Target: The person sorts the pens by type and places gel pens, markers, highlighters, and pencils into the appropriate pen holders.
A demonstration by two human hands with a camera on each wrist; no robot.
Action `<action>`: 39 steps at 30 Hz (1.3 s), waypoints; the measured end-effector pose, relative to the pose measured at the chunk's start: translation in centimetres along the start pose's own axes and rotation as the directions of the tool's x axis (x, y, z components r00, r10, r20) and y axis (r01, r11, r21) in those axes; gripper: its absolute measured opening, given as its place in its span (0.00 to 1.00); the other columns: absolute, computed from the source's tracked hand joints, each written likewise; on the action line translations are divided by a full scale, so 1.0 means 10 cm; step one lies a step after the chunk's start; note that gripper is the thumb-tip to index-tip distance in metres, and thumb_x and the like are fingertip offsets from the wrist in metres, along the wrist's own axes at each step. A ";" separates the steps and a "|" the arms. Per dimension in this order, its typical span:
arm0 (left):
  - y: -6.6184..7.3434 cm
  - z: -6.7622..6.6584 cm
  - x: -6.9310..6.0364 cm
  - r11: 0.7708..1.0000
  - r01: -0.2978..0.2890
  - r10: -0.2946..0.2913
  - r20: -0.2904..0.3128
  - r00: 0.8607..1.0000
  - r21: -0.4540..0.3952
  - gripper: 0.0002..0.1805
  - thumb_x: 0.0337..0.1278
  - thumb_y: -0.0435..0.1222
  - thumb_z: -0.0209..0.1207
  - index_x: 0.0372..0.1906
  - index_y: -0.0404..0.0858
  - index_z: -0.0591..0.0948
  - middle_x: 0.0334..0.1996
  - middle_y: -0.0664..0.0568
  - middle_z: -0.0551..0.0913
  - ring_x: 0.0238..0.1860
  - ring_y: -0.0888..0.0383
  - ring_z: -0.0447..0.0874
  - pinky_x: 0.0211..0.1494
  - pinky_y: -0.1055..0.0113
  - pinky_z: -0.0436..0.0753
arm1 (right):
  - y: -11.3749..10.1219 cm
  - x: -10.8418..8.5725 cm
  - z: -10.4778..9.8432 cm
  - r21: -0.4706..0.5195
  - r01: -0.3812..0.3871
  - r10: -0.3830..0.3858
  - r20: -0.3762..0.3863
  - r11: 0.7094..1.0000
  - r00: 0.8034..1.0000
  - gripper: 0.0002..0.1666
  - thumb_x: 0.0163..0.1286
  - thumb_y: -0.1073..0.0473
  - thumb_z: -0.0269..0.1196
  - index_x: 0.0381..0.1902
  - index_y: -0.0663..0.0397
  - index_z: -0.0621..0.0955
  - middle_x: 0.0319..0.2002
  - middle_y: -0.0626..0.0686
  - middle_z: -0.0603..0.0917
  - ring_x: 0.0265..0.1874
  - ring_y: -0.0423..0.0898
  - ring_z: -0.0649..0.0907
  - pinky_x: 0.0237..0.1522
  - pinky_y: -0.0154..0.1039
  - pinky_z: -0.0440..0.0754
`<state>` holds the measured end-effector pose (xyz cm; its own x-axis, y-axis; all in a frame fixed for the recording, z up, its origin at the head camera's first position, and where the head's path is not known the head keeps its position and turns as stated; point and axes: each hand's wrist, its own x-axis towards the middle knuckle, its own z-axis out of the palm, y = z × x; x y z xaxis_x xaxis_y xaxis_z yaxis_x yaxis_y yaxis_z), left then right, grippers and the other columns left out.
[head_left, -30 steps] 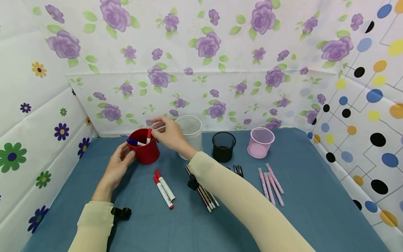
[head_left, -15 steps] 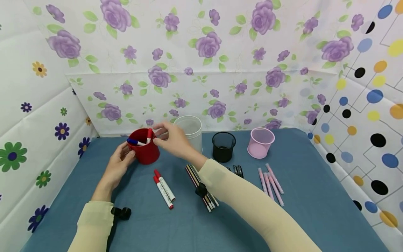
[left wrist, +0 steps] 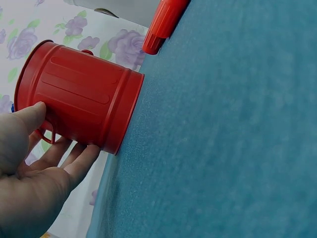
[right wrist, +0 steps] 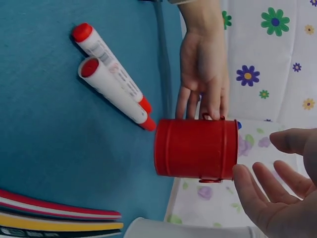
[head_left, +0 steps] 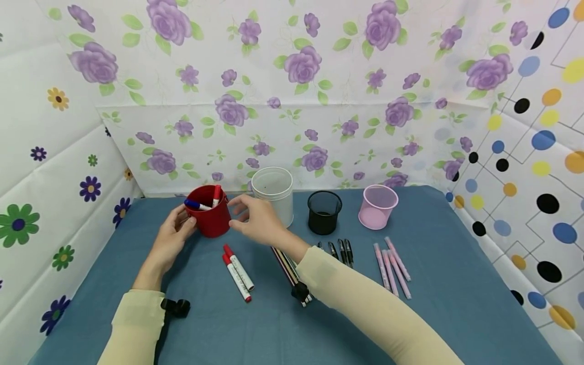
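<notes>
Left hand (head_left: 170,237) is gripping the red cup (head_left: 209,223) from its left side: thumb is pressing near the side handle, other fingers are bending round the wall below it. Cup is standing upright on the blue cloth surface (head_left: 205,329), back left. Two markers are sitting in it: a blue-capped marker (head_left: 193,205) is lying across the rim at the left, a red-capped marker (head_left: 216,194) is poking up at the right.

Right hand (head_left: 260,220) is hovering at the cup's right side, thumb and fingers spread apart and slightly bent, holding nothing. Index fingertip is sitting right by the rim; can't tell if it's touching.

Two more red markers (head_left: 241,271) are lying side by side in front of the cup. Pencils (head_left: 286,268) are running partly under the right wrist, with black pens (head_left: 341,248) and pink pens (head_left: 399,274) lying further right. White bin (head_left: 280,203) is standing just behind the right hand; black cup (head_left: 323,221) and pink cup (head_left: 376,215) are continuing that row rightward.
</notes>
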<state>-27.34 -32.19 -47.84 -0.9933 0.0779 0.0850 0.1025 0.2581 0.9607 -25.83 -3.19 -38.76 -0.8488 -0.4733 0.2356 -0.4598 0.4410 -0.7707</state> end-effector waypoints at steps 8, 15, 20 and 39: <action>0.01 0.00 0.00 1.000 -0.005 0.005 0.004 1.000 -0.007 0.36 0.86 0.43 0.49 0.87 0.41 0.50 0.81 0.33 0.58 0.74 0.49 0.69 0.68 0.66 0.79 | 0.05 -0.15 0.10 -0.060 0.003 0.001 0.053 0.998 0.999 0.23 0.74 0.59 0.71 0.65 0.52 0.82 0.52 0.53 0.88 0.43 0.41 0.88 0.42 0.29 0.86; 0.03 0.00 -0.01 1.000 -0.008 0.008 0.005 1.000 -0.008 0.36 0.86 0.43 0.49 0.87 0.40 0.51 0.81 0.33 0.58 0.74 0.49 0.69 0.69 0.63 0.78 | 0.06 -0.29 0.17 -0.079 -0.015 0.023 0.103 0.997 0.994 0.24 0.75 0.59 0.70 0.66 0.51 0.82 0.53 0.52 0.88 0.45 0.44 0.88 0.43 0.29 0.85; 0.03 0.01 -0.01 1.000 -0.005 0.005 0.005 1.000 0.000 0.36 0.86 0.43 0.48 0.87 0.40 0.50 0.81 0.33 0.58 0.75 0.46 0.68 0.69 0.61 0.78 | 0.09 -0.38 0.27 -0.095 -0.014 0.025 0.121 0.995 0.992 0.24 0.74 0.59 0.70 0.66 0.52 0.82 0.54 0.54 0.88 0.46 0.46 0.88 0.42 0.29 0.85; 0.01 0.01 0.00 1.000 0.001 -0.001 -0.010 1.000 0.002 0.36 0.87 0.42 0.48 0.87 0.41 0.50 0.81 0.35 0.59 0.77 0.40 0.65 0.67 0.68 0.80 | 0.13 -0.55 0.56 -0.166 -0.052 0.088 0.216 0.985 0.972 0.23 0.71 0.61 0.73 0.62 0.55 0.84 0.49 0.54 0.87 0.35 0.37 0.80 0.30 0.25 0.81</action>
<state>-27.37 -32.06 -47.77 -0.9939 0.0680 0.0869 0.1018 0.2601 0.9602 -20.28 -4.27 -44.40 -0.8093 -0.5864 0.0336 -0.4523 0.5857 -0.6726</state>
